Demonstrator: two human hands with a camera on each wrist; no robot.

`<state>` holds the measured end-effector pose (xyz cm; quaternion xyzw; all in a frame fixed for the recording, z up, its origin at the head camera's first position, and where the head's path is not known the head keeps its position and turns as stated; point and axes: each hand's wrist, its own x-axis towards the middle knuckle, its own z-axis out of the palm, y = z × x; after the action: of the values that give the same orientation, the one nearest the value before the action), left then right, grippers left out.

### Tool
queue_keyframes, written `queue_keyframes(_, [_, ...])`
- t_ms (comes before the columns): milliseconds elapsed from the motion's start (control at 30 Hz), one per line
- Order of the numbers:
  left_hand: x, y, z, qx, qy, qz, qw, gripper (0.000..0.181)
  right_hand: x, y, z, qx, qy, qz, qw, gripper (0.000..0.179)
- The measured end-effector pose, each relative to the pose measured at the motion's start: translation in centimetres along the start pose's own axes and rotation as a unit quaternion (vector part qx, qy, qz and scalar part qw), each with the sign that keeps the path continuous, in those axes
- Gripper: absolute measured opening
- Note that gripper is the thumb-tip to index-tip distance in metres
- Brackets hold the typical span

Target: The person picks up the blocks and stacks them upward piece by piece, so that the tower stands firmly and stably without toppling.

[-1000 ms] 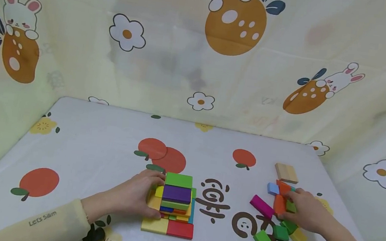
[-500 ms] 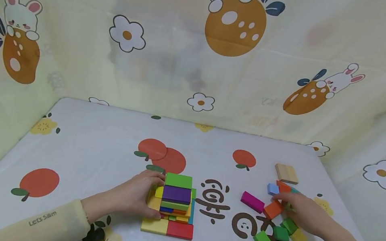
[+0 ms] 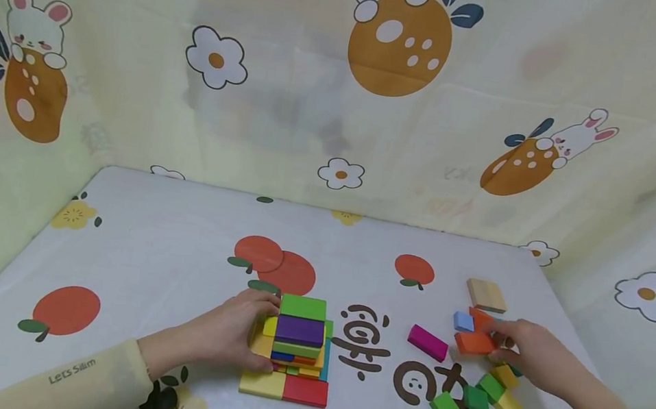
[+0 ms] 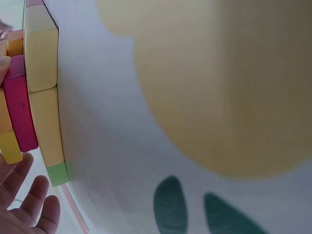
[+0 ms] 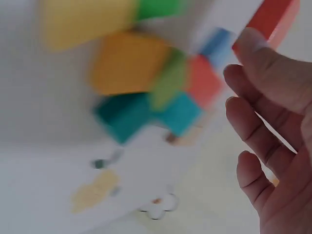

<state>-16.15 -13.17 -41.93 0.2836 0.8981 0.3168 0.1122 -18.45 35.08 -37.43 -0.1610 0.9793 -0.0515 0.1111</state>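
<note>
Near the front middle of the table stands a stack of coloured wooden blocks [image 3: 300,330], green on top with purple below. My left hand [image 3: 240,328] holds its left side, thumb at the front and fingers at the back. In the left wrist view, a fingertip touches the blocks beside a magenta block [image 4: 22,107], and other fingers [image 4: 36,200] curve loosely nearby. At the right, my right hand [image 3: 532,352] pinches an orange block [image 3: 473,343] between thumb and fingers, over the loose pile. The right wrist view shows this block [image 5: 277,19] at the thumb tip.
Loose blocks lie around the right hand: a magenta block [image 3: 428,342], a light blue block [image 3: 463,321], a green block [image 3: 445,408] and a yellow block [image 3: 507,406]. Plain wooden blocks [image 3: 487,295] lie behind. A patterned curtain [image 3: 289,123] rises beyond the table.
The magenta block has shifted left, away from the pile. The right hand has turned the orange block and drawn it slightly back and right. A yellow-orange block now shows. The left hand stays put.
</note>
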Motion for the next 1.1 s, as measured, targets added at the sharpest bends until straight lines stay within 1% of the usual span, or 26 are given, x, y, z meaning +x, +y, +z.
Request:
queue_keyframes(67, [-0.1,-0.1,0.0,0.001,0.001,-0.001,1.0,0.063,-0.1,-0.9,-1.3,0.02,0.025,-0.003,0.9995,0.04])
queue_keyframes(100, [-0.1,-0.1,-0.1,0.002,0.001,-0.001,1.0,0.063,0.0,-1.5,-1.9,0.03,0.044,-0.012,0.9985,0.041])
queue_keyframes(167, [-0.1,-0.1,-0.1,0.002,0.003,-0.001,1.0,0.063,0.1,-3.3,-3.1,0.048,0.081,-0.028,0.9952,0.04])
queue_keyframes(233, [-0.1,-0.1,-0.1,0.0,0.003,-0.001,1.0,0.063,0.3,-5.6,-4.0,0.065,0.113,-0.052,0.9901,0.037])
queue_keyframes(300, [-0.1,-0.1,-0.1,-0.004,0.001,-0.002,1.0,0.063,0.6,-8.2,-4.5,0.072,0.137,-0.086,0.9843,0.034])
queue_keyframes(433, [-0.1,-0.1,0.0,-0.01,-0.003,-0.007,0.9999,0.063,1.7,-13.2,-4.6,0.067,0.156,-0.155,0.9733,0.028])
queue_keyframes(500, [0.0,-0.1,0.0,-0.011,-0.004,-0.009,0.9999,0.063,2.5,-15.3,-4.4,0.066,0.155,-0.186,0.9679,0.024])
queue_keyframes(600, [0.0,-0.1,0.0,-0.012,-0.004,-0.009,0.9999,0.062,3.8,-17.8,-4.1,0.066,0.139,-0.217,0.964,0.021])
queue_keyframes(700, [0.1,-0.1,0.1,-0.012,-0.002,-0.005,0.9999,0.062,4.8,-19.6,-3.9,0.054,0.118,-0.229,0.9646,0.02])
queue_keyframes(800, [0.2,-0.1,0.1,-0.011,-0.001,-0.003,0.9999,0.063,5.5,-20.7,-3.6,0.038,0.106,-0.24,0.9642,0.02])
queue_keyframes(900, [0.2,-0.1,0.2,-0.008,0.001,-0.002,1.0,0.062,5.9,-21.4,-3.4,0.026,0.098,-0.246,0.964,0.02])
queue_keyframes(1100, [0.0,-0.2,0.0,-0.008,0.001,0.0,1.0,0.062,6.4,-22.2,-3.3,0.005,0.08,-0.241,0.9672,0.022])
